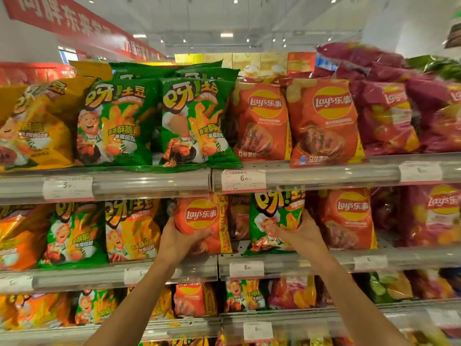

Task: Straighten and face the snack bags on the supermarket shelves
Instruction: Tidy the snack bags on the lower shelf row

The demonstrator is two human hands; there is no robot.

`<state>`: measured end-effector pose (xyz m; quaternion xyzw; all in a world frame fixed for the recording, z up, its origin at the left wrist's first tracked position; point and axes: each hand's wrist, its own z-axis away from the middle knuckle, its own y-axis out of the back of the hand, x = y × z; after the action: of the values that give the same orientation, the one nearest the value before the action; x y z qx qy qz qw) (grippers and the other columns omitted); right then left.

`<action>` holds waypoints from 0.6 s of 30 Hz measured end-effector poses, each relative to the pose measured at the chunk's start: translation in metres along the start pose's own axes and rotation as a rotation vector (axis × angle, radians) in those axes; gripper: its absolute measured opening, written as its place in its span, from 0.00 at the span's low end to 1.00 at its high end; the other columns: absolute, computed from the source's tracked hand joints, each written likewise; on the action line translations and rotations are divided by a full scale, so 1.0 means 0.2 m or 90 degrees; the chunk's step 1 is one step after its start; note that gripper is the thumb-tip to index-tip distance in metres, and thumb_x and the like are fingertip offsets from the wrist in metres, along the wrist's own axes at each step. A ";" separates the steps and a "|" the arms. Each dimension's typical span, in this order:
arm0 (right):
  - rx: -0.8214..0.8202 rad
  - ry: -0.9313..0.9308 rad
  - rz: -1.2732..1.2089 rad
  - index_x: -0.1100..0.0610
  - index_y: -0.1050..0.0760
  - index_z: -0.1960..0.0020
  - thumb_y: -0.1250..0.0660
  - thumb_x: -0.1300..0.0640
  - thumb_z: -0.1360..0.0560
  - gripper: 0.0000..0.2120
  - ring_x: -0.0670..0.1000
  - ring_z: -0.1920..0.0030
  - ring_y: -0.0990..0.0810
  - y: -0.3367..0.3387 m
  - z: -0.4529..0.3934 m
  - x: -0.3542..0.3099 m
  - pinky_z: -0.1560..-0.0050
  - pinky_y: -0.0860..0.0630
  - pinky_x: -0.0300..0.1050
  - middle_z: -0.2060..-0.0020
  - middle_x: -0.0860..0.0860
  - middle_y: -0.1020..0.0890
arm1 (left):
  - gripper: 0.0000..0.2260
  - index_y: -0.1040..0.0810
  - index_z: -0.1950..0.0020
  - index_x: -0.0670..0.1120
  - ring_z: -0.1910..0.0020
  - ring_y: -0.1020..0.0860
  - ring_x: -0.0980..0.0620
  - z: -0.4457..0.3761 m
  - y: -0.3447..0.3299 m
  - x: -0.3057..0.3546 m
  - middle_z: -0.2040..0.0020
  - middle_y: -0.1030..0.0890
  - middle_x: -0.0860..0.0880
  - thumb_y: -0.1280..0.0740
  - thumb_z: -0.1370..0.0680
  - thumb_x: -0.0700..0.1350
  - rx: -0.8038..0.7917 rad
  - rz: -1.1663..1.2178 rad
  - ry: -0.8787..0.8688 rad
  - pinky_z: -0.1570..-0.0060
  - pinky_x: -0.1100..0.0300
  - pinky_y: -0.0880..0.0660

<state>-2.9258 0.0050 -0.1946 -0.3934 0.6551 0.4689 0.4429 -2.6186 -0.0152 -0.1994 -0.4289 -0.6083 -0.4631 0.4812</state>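
On the middle shelf [174,270] my left hand [178,239] grips an orange Lay's bag [200,217] from its lower left, holding it upright with its front facing me. Just to the right, my right hand [303,232] clasps a green potato-stick bag [274,218] by its right side; this bag also stands upright, its base near the shelf edge. A dark gap with a brownish bag [239,216] set back lies between the two held bags.
The top shelf [324,174] carries yellow, green, orange and purple bags standing in rows. More orange and purple Lay's bags [349,218] stand right of my right hand, green and yellow bags [74,236] left of my left. A lower shelf holds mixed bags.
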 end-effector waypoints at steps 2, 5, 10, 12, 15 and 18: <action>0.021 -0.010 -0.020 0.51 0.30 0.32 0.15 0.43 0.43 0.45 0.44 0.45 0.17 0.04 0.01 -0.01 0.41 0.20 0.48 0.46 0.44 0.15 | 0.40 0.29 0.38 0.52 0.49 0.20 0.56 0.01 -0.02 0.01 0.47 0.19 0.54 0.18 0.46 0.55 -0.002 0.006 -0.008 0.46 0.51 0.20; 0.039 -0.018 -0.030 0.48 0.29 0.33 0.15 0.42 0.43 0.43 0.44 0.45 0.17 0.12 0.07 -0.03 0.41 0.20 0.52 0.46 0.43 0.16 | 0.41 0.29 0.37 0.50 0.46 0.19 0.52 0.04 -0.07 0.04 0.46 0.19 0.52 0.17 0.46 0.54 -0.011 0.032 -0.013 0.46 0.48 0.19; 0.082 -0.049 -0.012 0.49 0.27 0.35 0.18 0.37 0.48 0.45 0.46 0.46 0.17 0.24 0.18 0.02 0.41 0.19 0.57 0.48 0.44 0.15 | 0.41 0.29 0.38 0.51 0.47 0.19 0.53 0.09 -0.27 0.08 0.46 0.19 0.52 0.17 0.47 0.56 -0.023 0.050 -0.034 0.51 0.51 0.18; 0.105 -0.069 0.001 0.52 0.28 0.36 0.16 0.40 0.44 0.42 0.50 0.48 0.17 0.29 0.21 0.07 0.46 0.18 0.58 0.49 0.47 0.16 | 0.42 0.30 0.39 0.53 0.48 0.20 0.55 0.11 -0.37 0.09 0.46 0.19 0.54 0.18 0.49 0.59 -0.028 0.050 -0.047 0.54 0.59 0.20; 0.128 -0.069 0.020 0.51 0.29 0.35 0.17 0.39 0.43 0.42 0.45 0.51 0.18 0.37 0.29 0.13 0.58 0.20 0.44 0.50 0.44 0.16 | 0.43 0.30 0.39 0.53 0.51 0.19 0.57 0.13 -0.51 0.11 0.48 0.20 0.55 0.19 0.50 0.61 -0.035 0.059 -0.055 0.57 0.63 0.21; 0.139 -0.080 0.036 0.49 0.27 0.36 0.20 0.34 0.47 0.44 0.45 0.55 0.15 0.43 0.35 0.19 0.59 0.18 0.47 0.54 0.43 0.14 | 0.38 0.31 0.39 0.52 0.55 0.19 0.60 0.14 -0.62 0.10 0.49 0.20 0.55 0.17 0.43 0.56 -0.036 0.053 -0.064 0.67 0.73 0.25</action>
<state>-3.0024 0.0901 -0.2193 -0.2939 0.6840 0.4306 0.5103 -2.7472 -0.0106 -0.2024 -0.4900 -0.5998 -0.4379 0.4565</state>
